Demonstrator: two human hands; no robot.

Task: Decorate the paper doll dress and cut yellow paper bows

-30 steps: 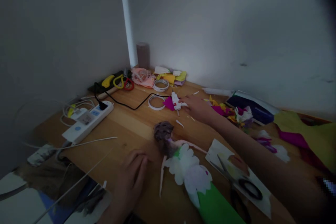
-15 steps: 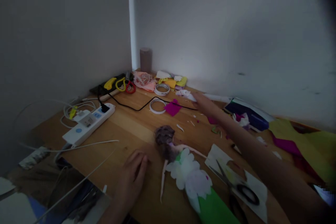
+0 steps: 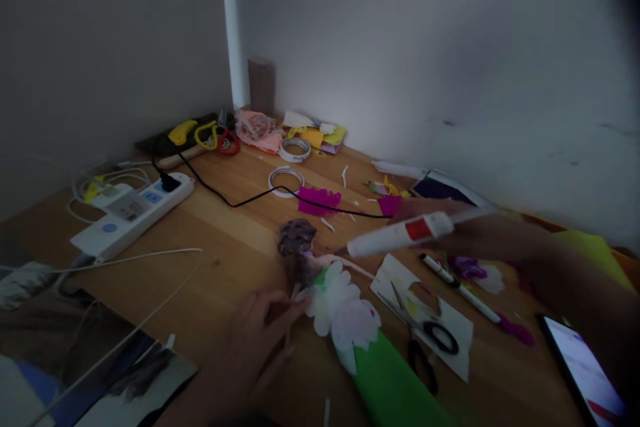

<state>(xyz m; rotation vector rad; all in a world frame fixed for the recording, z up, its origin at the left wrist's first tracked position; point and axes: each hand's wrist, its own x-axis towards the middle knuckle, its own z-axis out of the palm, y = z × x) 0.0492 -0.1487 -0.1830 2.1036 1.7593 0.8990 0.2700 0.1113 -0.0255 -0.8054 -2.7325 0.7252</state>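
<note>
On the wooden table lies a doll [image 3: 340,313] with brown braided hair, thin arms, scalloped white petals round its upper body and a green paper skirt. My left hand [image 3: 255,333] is at its near side, thumb and forefinger closed about the thin arm beside the petals. Above the doll's other arm, my right hand [image 3: 430,213] grips a white hot glue gun [image 3: 385,239] with a red label. Its dark tip points left toward the doll's shoulder, and a clear stick juts from its back end. Most of my right fingers are hidden behind it.
Black-handled scissors [image 3: 417,330] lie on cut white paper [image 3: 460,360] to the doll's right. Beyond are a marker [image 3: 465,290] and a phone [image 3: 580,367]. A power strip [image 3: 135,217], tape rolls [image 3: 286,180], magenta paper [image 3: 320,200] and a black cord [image 3: 233,204] lie farther back.
My right hand has come back from the far side of the table, now with the glue gun. My left hand has moved right onto the doll's arm. The view has shifted.
</note>
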